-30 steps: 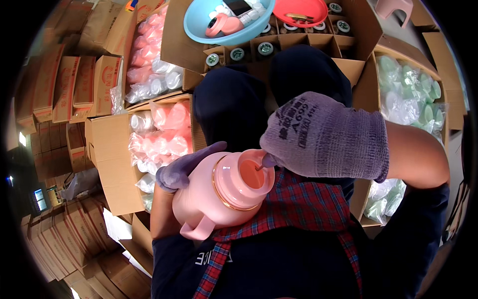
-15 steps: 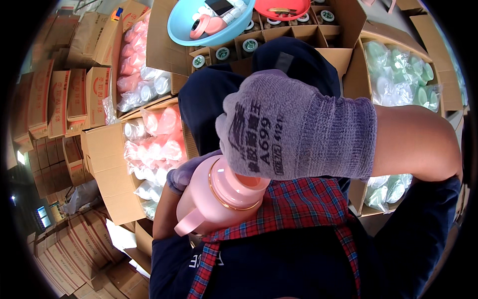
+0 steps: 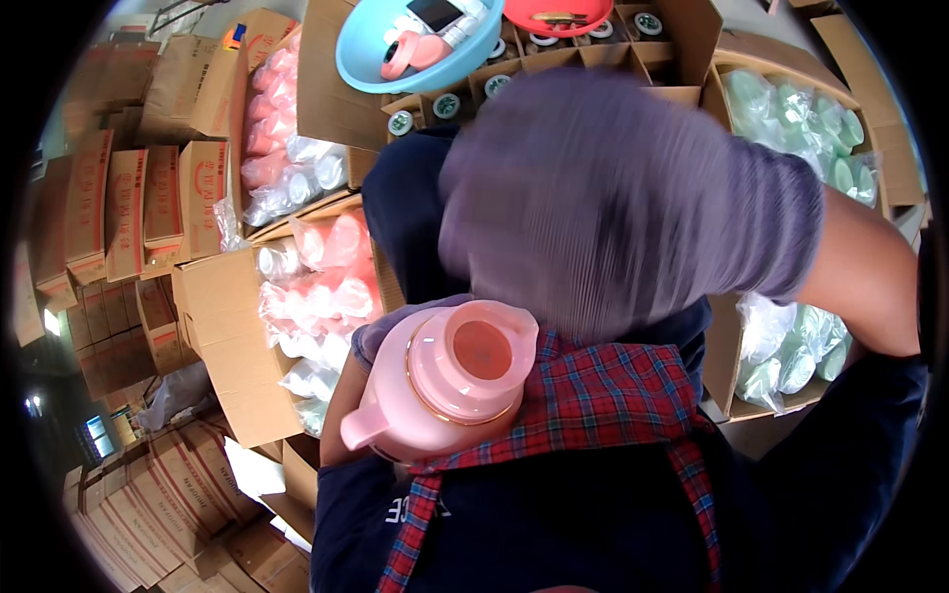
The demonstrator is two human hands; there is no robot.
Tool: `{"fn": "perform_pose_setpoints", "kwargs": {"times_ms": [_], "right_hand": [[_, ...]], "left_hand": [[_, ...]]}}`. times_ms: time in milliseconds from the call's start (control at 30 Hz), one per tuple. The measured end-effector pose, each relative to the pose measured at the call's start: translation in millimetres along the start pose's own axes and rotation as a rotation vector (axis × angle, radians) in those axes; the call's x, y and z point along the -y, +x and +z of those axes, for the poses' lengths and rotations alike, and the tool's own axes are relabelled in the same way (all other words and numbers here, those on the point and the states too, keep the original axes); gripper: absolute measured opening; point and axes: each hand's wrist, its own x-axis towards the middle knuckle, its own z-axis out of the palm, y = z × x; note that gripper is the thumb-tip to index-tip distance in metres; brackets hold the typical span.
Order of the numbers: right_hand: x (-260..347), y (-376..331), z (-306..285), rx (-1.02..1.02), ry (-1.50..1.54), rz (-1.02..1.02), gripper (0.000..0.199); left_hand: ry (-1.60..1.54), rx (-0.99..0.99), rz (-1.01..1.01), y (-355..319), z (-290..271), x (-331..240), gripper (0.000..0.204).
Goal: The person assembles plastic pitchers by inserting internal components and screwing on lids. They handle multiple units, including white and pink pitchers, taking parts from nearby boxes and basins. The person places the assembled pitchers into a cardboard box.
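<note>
Right hand: the gloved right hand (image 3: 613,198) is blurred, raised above the pink jug (image 3: 445,381); how far its fingers are open cannot be told, and nothing shows in it.
Left hand: the gloved left hand (image 3: 390,331) wraps under the jug's far side, fingers curled on it.
Jug: held against the lap, mouth open upward, spout pointing left and near.
Left carton (image 3: 213,326): open brown box of pink jugs in clear bags.
Right carton (image 3: 791,109): bagged green jugs.
Far: blue basin (image 3: 361,59), red basin (image 3: 544,22).
Far left: stacked flat cartons (image 3: 104,208) with red print.
</note>
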Motion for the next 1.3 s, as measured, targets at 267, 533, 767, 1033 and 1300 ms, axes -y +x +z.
{"fn": "perform_pose_setpoints", "kwargs": {"times_ms": [267,533,767,1033,1300], "right_hand": [[47,0,41,-0.288,1.128,0.466,0.036],[35,-3,48,-0.776,0.928,0.254,0.035],[28,-8,50,-0.764,0.922,0.227,0.029],[34,-8,56,-0.885,0.842,0.381,0.022],[13,-37,36,-0.317,1.142,0.331,0.029]], "left_hand": [[1.073,-0.087,0.615,-12,0,-58,0.091],[1.651,-0.285,1.081,-19,19,-101,0.077],[1.732,-0.376,1.010,-16,24,-86,0.077],[0.942,-0.908,0.547,-30,-17,-70,0.071],[0.520,-0.743,1.232,-14,-24,-75,0.043]]}}
